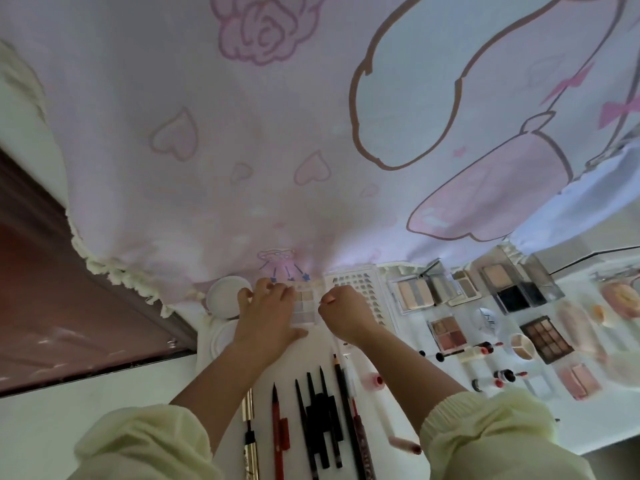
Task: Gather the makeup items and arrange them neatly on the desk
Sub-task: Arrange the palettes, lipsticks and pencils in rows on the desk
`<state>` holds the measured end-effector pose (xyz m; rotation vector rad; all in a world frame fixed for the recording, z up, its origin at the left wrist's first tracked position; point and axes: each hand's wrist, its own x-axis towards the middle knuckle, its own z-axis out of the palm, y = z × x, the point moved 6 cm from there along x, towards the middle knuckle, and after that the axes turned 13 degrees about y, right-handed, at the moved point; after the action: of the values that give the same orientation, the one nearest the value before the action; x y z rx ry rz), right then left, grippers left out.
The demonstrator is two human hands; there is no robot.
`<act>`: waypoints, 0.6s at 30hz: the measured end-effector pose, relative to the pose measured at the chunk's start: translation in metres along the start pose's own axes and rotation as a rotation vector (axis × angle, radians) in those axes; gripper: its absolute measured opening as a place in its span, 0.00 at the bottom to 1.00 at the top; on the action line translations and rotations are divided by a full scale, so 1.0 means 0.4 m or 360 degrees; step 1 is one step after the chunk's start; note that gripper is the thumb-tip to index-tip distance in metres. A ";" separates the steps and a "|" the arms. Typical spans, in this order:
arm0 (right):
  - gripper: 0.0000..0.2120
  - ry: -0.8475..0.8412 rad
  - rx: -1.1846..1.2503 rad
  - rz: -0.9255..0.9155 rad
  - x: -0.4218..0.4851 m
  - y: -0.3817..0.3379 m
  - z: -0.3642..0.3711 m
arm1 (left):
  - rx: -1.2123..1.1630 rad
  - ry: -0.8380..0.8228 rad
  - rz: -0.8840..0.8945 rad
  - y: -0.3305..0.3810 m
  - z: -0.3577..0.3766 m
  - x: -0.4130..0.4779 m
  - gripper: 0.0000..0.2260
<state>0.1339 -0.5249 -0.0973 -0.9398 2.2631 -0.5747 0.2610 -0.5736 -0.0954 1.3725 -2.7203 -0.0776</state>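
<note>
A pale eyeshadow palette (306, 303) with a clear case lies at the back of the white desk (408, 386), under the curtain's hem. My left hand (268, 311) lies over its left edge with fingers spread and the thumb along its near end. My right hand (346, 311) pinches its right edge with curled fingers. Several makeup pencils and pens (318, 410) lie in a row near me. To the right lie a sheet of false nails (367, 292), open powder compacts (419, 292), eyeshadow palettes (547, 337) and lipsticks (485, 348).
A pink and white cartoon curtain (311, 150) hangs behind the desk. Two round white lids or jars (223, 294) sit left of my left hand. A dark wooden frame (69, 306) runs along the left. Puffs and sponges (620, 296) lie at the far right.
</note>
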 end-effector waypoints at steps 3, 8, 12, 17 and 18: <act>0.18 0.0004 0.0056 0.0051 0.005 -0.013 -0.008 | 0.0041 0.0028 0.0084 -0.004 0.004 0.012 0.31; 0.10 -0.0010 0.0046 0.0164 0.024 -0.026 -0.005 | 0.0160 0.0399 0.0388 -0.006 0.011 0.022 0.27; 0.14 0.0003 0.0126 0.0212 0.042 -0.024 -0.004 | 0.0055 0.0433 0.0358 -0.017 0.000 0.020 0.26; 0.09 -0.0024 0.0407 0.0441 0.039 -0.014 0.007 | -0.0097 0.0304 0.0318 -0.032 -0.019 0.014 0.25; 0.08 -0.0047 0.0469 0.0497 0.034 -0.012 0.008 | -0.0211 0.0239 0.0288 -0.038 -0.020 0.005 0.29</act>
<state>0.1308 -0.5387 -0.1020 -0.4374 2.1639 -0.7209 0.2728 -0.5845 -0.0886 1.0487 -2.6470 -0.1332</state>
